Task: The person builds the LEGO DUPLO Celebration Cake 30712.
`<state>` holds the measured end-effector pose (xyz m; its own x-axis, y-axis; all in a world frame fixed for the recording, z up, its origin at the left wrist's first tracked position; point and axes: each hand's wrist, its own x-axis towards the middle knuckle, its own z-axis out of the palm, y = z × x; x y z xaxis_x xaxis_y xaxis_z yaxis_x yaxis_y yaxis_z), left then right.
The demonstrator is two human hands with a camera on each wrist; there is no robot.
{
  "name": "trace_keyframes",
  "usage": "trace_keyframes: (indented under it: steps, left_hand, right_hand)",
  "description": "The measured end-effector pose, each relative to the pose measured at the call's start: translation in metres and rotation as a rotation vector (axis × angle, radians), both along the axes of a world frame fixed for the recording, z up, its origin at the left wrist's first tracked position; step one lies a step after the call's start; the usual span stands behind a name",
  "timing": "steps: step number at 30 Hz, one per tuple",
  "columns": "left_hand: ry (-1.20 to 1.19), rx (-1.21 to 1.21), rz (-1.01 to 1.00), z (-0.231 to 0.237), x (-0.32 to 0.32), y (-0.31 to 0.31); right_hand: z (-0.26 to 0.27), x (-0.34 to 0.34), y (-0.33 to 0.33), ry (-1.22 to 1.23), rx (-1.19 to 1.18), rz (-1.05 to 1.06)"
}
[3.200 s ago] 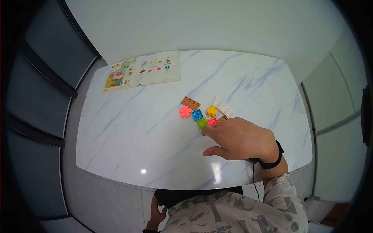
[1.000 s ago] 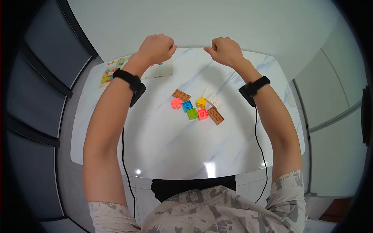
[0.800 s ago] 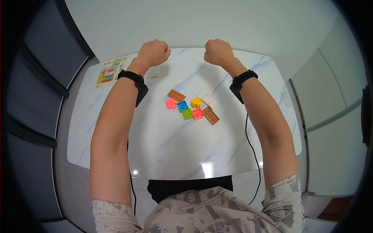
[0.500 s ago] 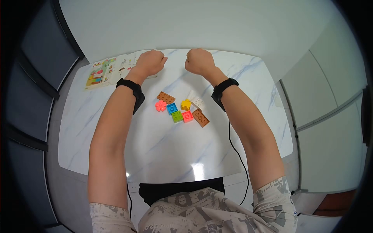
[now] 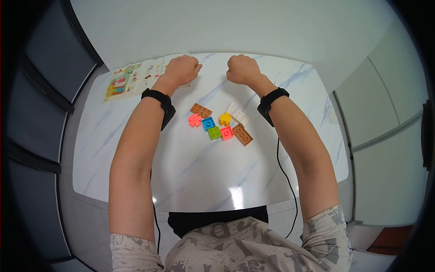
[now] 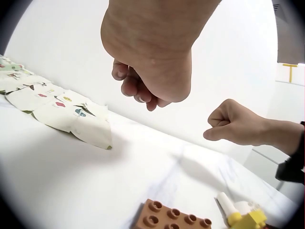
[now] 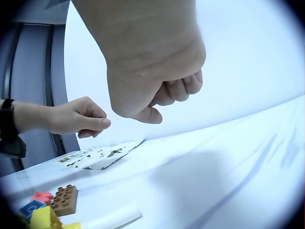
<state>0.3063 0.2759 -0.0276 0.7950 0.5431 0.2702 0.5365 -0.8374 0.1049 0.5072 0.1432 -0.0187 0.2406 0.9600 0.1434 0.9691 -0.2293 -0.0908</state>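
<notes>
Above the far part of the table my left hand (image 5: 182, 71) is curled into a fist with nothing in it. Level with it, a little to the right, my right hand (image 5: 243, 69) is a fist too, also holding nothing. Both fists hang over the tabletop, casting shadows. Nearer my body lies a loose group of toy bricks: a studded brown brick (image 5: 201, 110), a coral flower piece (image 5: 195, 120), a blue brick (image 5: 208, 123), a green brick (image 5: 215, 133), a pink brick (image 5: 226, 133), an upturned brown brick (image 5: 242, 135), a yellow piece (image 5: 225, 119) and a white brick (image 5: 240, 117).
A creased picture sheet (image 5: 118, 86) lies at the table's far left, partly behind my left hand. A white stick-like piece (image 7: 112, 217) lies beside the yellow piece. Black wrist straps (image 5: 277, 94) trail cables. A pale wall stands behind the marbled table (image 5: 190, 181).
My right hand has left the bricks and my left hand has come up from beside my lap. Both are now raised over the far side as fists. The right thumb, sticking out earlier, is tucked in.
</notes>
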Motion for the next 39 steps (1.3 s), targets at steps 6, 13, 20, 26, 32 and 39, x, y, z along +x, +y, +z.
trace_keyframes:
  steps: [6, 13, 20, 26, 32, 39]
  left_hand:
    - [0.046, -0.024, 0.052, 0.023, -0.010, 0.008]
    - [0.015, -0.004, 0.001, 0.017, -0.012, 0.011]
    - [0.020, -0.006, -0.013, 0.016, -0.012, 0.013]
    - [0.023, -0.024, -0.060, 0.012, -0.013, 0.015]
    - [0.083, -0.074, -0.093, 0.016, -0.023, 0.010]
    - [0.031, -0.150, -0.106, 0.013, -0.050, 0.020]
  right_hand:
    - [0.015, 0.026, -0.008, -0.007, 0.005, -0.035]
    - [0.018, 0.021, -0.011, -0.020, -0.008, -0.025]
    - [0.017, 0.016, -0.009, 0.000, -0.010, -0.005]
    - [0.008, 0.020, -0.003, -0.016, -0.030, -0.014]
    - [0.000, 0.030, 0.012, 0.008, 0.006, -0.034]
    - [-0.013, 0.024, 0.043, 0.046, 0.035, -0.034]
